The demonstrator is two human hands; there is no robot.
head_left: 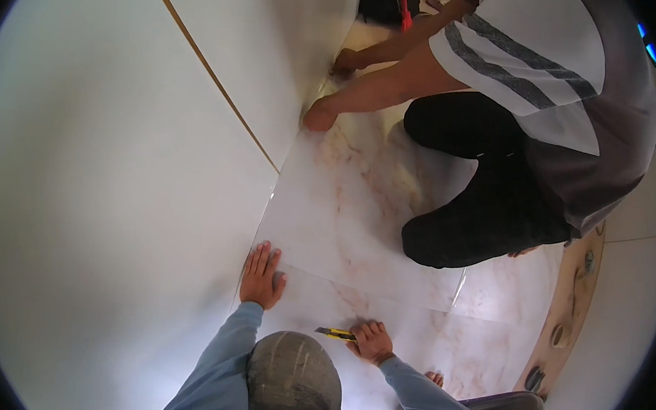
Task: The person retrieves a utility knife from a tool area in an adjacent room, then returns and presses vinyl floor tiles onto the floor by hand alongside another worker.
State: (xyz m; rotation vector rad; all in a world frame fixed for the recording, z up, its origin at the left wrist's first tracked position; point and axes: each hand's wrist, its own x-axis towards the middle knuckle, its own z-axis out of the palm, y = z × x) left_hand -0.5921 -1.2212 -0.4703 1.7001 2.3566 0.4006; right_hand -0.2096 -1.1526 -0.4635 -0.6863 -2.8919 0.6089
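Marble-patterned sheet [357,230] lies flat on the floor, a pale glossy panel veined in peach and brown, its long axis running from about six o'clock near the wearer up toward twelve o'clock, where its far end meets the white wall panel [116,150]. The wearer's left hand [261,277] presses flat on the sheet's edge at nine o'clock, fingers spread and together with the palm down, right where the sheet meets the wall, holding nothing. The right hand [370,342] rests on the sheet nearer the wearer, at about five o'clock from the left hand, its fingers closed on a yellow-and-black utility knife [335,333] whose tip points toward nine o'clock, across the sheet's long axis; whether the blade touches the surface cannot be told. The two hands are apart, the right one nearer the wearer's body. A gold trim strip [208,68] runs diagonally across the wall panel. At twelve o'clock a crouching co-worker in a striped shirt [539,67] presses both hands against the sheet's far edge, one hand [320,116] low and the other [345,60] farther up. A curved wooden board [571,301] lies at three o'clock.
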